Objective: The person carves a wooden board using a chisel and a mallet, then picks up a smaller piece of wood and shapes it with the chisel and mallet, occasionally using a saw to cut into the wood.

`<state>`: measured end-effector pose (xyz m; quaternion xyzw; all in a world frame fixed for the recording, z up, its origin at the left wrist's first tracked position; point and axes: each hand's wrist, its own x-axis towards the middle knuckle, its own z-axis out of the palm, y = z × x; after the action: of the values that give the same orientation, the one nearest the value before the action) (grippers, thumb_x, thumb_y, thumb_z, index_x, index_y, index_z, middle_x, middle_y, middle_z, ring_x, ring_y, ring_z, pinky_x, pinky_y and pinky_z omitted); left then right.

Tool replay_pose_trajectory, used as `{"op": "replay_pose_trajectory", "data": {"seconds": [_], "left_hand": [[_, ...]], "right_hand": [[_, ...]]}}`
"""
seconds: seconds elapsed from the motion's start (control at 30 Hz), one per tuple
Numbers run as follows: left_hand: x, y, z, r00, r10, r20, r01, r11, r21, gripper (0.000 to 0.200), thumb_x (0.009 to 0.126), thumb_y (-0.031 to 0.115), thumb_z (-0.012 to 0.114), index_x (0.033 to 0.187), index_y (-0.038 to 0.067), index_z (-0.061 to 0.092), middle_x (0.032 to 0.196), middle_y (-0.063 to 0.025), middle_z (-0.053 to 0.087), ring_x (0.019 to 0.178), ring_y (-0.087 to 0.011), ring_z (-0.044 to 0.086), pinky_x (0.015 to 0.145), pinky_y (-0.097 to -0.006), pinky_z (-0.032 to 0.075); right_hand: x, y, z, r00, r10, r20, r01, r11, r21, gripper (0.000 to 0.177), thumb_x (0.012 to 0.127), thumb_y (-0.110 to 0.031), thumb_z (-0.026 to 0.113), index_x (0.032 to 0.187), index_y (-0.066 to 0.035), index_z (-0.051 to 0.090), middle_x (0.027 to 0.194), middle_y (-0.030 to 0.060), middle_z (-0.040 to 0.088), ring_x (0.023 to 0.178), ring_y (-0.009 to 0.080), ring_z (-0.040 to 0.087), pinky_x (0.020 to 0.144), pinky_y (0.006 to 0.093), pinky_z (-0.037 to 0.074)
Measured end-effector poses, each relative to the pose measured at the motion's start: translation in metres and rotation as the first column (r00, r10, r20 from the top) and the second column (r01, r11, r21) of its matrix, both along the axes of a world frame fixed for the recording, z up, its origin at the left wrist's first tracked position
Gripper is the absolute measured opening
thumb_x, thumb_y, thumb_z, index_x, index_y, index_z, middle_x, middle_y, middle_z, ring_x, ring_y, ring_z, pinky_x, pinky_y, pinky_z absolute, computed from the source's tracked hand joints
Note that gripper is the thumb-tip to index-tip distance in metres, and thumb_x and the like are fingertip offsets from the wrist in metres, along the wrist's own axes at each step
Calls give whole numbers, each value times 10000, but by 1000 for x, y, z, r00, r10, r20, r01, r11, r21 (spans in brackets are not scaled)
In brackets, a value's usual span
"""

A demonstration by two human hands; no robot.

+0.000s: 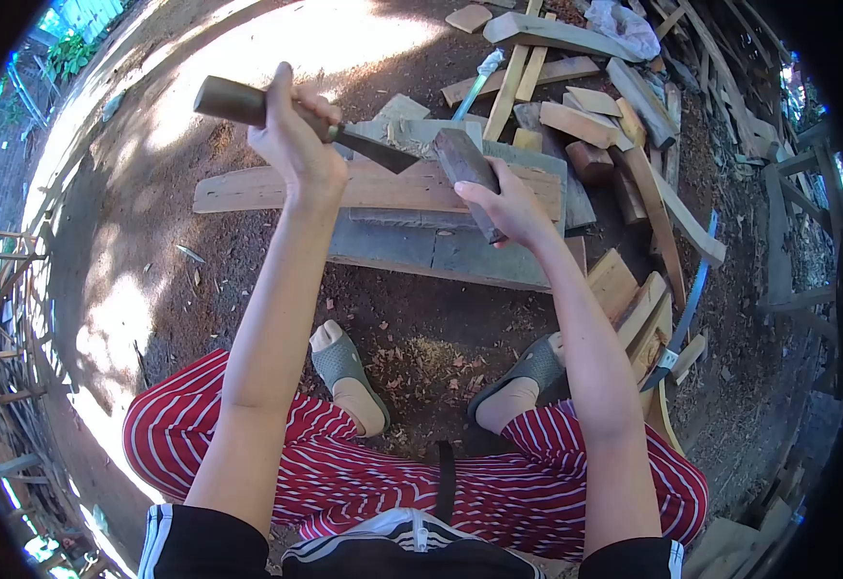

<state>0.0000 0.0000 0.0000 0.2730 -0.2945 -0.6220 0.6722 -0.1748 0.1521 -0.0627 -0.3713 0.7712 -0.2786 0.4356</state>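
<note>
My left hand is closed around the thick dark handle of a chisel. The chisel's flat metal blade points right and slightly down, above the workbench. In my right hand is a dark, worn rectangular block, apparently wood, held tilted with its upper end near the blade tip. A small gap seems to separate the two. Below both hands a long pale plank lies across a low grey wooden bench.
Offcuts and beams are heaped to the right of the bench. A saw with a blue strip leans among boards by my right knee. Wood shavings cover the ground between my sandalled feet. A crumpled plastic bag lies at the back.
</note>
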Motion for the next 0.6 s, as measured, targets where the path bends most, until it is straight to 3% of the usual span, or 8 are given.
{"op": "replay_pose_trajectory", "data": {"seconds": [0.07,0.1,0.17,0.27,0.47,0.6], "left_hand": [[-8,9,-2,988,-50,143,64,993,-97,226,898,208,666,777,124,495,625,-7,496,541,-103,504,477,-279,408],[-3,13,3,986,-47,163,65,992,-107,226,898,208,666,777,124,495,625,-7,496,541,-103,504,477,-279,408],[-9,21,1,956,-95,277,146,975,-170,256,887,206,684,737,124,494,610,4,492,518,-96,496,459,-270,392],[-18,29,-2,949,-118,293,182,962,-202,240,881,191,698,733,115,524,588,2,511,486,-92,484,450,-264,384],[-38,41,-2,932,-174,319,267,923,-278,236,893,164,683,708,103,550,559,1,512,465,-91,480,446,-253,374],[-42,51,-7,887,-153,435,305,902,-306,232,907,155,681,718,92,562,567,0,522,476,-83,476,457,-245,375]], "right_hand": [[-8,1,-10,993,-33,114,44,995,-94,835,793,-581,616,1451,-116,398,1183,152,615,871,208,670,540,334,575],[0,3,-6,990,-30,134,44,994,-104,835,793,-581,616,1451,-116,398,1183,152,615,871,208,670,540,334,575],[-2,9,0,947,-98,307,144,981,-130,828,811,-545,651,1446,-80,392,932,89,603,644,150,619,443,265,487],[-7,13,-6,914,-116,390,185,972,-144,810,820,-533,650,1439,-75,398,867,61,573,597,128,591,424,264,456],[-7,15,-6,927,-111,359,182,969,-170,810,823,-532,647,1430,-57,398,862,64,559,587,134,579,423,270,437],[-6,16,-3,924,-105,367,181,967,-179,820,818,-542,646,1427,-51,400,876,66,559,597,134,579,431,268,439]]}}
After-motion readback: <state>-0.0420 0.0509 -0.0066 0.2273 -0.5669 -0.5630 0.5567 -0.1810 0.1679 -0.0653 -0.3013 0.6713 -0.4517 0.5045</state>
